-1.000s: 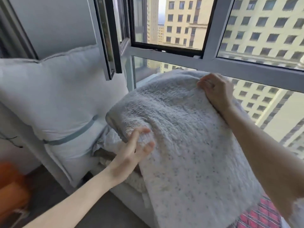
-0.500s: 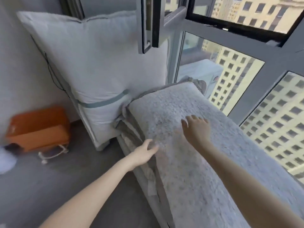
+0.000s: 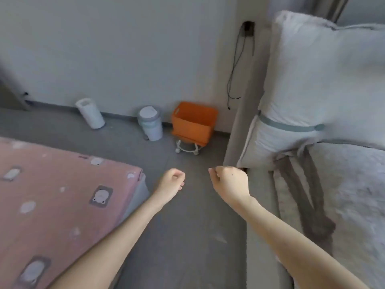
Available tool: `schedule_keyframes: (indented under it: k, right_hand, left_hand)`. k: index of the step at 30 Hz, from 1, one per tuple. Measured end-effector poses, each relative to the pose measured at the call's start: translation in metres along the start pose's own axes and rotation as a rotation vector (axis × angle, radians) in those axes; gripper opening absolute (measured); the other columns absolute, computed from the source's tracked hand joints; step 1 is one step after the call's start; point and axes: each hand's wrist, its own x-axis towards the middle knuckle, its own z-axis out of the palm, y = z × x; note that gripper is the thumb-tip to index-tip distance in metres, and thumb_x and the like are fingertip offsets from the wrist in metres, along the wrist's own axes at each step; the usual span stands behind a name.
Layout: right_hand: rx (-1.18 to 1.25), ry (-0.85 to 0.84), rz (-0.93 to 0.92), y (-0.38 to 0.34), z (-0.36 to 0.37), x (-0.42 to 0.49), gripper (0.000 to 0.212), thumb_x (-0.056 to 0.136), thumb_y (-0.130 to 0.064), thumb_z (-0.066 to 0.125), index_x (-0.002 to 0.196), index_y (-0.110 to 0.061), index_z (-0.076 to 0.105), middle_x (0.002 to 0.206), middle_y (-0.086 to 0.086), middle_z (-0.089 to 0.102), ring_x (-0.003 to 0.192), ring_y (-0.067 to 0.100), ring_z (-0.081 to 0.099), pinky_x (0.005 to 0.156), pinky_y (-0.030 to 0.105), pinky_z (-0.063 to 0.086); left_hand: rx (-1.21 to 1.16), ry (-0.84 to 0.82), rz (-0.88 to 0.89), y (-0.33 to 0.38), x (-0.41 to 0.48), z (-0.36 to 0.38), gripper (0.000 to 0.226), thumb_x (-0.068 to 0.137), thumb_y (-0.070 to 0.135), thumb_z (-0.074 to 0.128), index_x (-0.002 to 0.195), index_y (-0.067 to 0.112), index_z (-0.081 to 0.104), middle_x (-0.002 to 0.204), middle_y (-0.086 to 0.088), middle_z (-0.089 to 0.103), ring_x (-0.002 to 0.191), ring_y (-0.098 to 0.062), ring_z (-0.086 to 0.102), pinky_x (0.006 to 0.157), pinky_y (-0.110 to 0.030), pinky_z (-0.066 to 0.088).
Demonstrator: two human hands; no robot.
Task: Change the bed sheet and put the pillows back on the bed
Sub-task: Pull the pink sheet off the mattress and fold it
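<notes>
A bed corner covered by a pink sheet [image 3: 62,195] printed with small bear patches fills the lower left. At the right, a large pale grey pillow [image 3: 323,80] with a teal band stands upright against the wall. Below it a folded fluffy grey blanket [image 3: 354,195] lies on a ledge. My left hand [image 3: 171,183] and my right hand [image 3: 228,182] hang in the air over the grey floor between bed and ledge. Both have loosely curled fingers and hold nothing.
Against the far wall stand an orange box [image 3: 193,124] on a small wheeled frame, a lidded grey bin [image 3: 151,126] and a white cylinder [image 3: 90,113]. A black cable [image 3: 234,65] hangs from a wall socket. Grey floor [image 3: 183,236] runs between bed and ledge.
Both hands have let go of the fluffy blanket, which now lies on the ledge. My view has swung left from the window toward the bed and the floor.
</notes>
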Motion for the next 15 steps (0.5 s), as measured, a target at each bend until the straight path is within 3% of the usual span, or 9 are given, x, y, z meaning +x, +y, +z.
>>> schedule_keyframes:
  k: [2,4,6,9,12,15]
  right_hand:
    - [0.083,-0.116,-0.109,-0.065,0.021,-0.003,0.037,0.085,-0.026,0.05,0.052,-0.017,0.039,0.054,0.011,0.06,0.052,0.035,0.058,0.047,0.026,0.026]
    - [0.129,-0.136,-0.234,-0.131,0.037,-0.012,0.036,0.083,-0.035,0.024,0.056,-0.015,0.036,0.069,0.014,0.065,0.066,0.037,0.061,0.054,0.028,0.026]
    - [0.098,-0.225,-0.332,-0.197,0.049,-0.026,0.048,0.083,-0.039,0.011,0.064,-0.013,0.047,0.085,0.013,0.068,0.08,0.036,0.06,0.056,0.03,0.025]
    - [0.109,-0.299,-0.471,-0.29,0.071,-0.051,0.038,0.099,-0.034,0.032,0.073,-0.014,0.052,0.082,0.011,0.065,0.068,0.035,0.048,0.046,0.029,0.018]
    - [0.19,-0.295,-0.662,-0.374,0.085,-0.082,0.04,0.085,-0.025,0.064,0.057,-0.017,0.036,0.051,0.006,0.053,0.047,0.026,0.031,0.044,0.018,0.005]
    - [0.258,-0.383,-0.857,-0.446,0.098,-0.118,0.034,0.087,-0.021,0.055,0.058,-0.017,0.039,0.055,0.007,0.056,0.049,0.025,0.033,0.044,0.02,0.006]
  left_hand:
    - [-0.009,0.112,-0.044,-0.042,-0.024,-0.06,0.022,0.092,0.026,0.045,0.073,0.021,0.055,0.073,0.002,0.061,0.071,-0.018,0.058,0.071,-0.028,0.043]
    - [0.027,0.221,-0.077,-0.084,-0.055,-0.118,0.025,0.085,0.029,0.044,0.064,0.019,0.051,0.063,0.003,0.056,0.068,-0.021,0.054,0.067,-0.03,0.042]
    - [0.016,0.298,-0.144,-0.127,-0.086,-0.169,0.026,0.085,0.027,0.045,0.062,0.019,0.051,0.062,0.002,0.055,0.067,-0.021,0.053,0.069,-0.036,0.046]
    - [-0.027,0.436,-0.25,-0.191,-0.135,-0.233,0.028,0.092,0.013,0.047,0.066,0.018,0.057,0.07,-0.004,0.063,0.072,-0.024,0.059,0.076,-0.038,0.049]
    - [-0.153,0.599,-0.348,-0.242,-0.189,-0.281,0.024,0.093,0.013,0.047,0.072,0.01,0.058,0.076,-0.009,0.064,0.072,-0.025,0.061,0.075,-0.039,0.051]
    - [-0.234,0.767,-0.426,-0.285,-0.245,-0.316,0.024,0.094,0.011,0.049,0.071,0.011,0.059,0.075,-0.01,0.065,0.07,-0.024,0.059,0.078,-0.039,0.049]
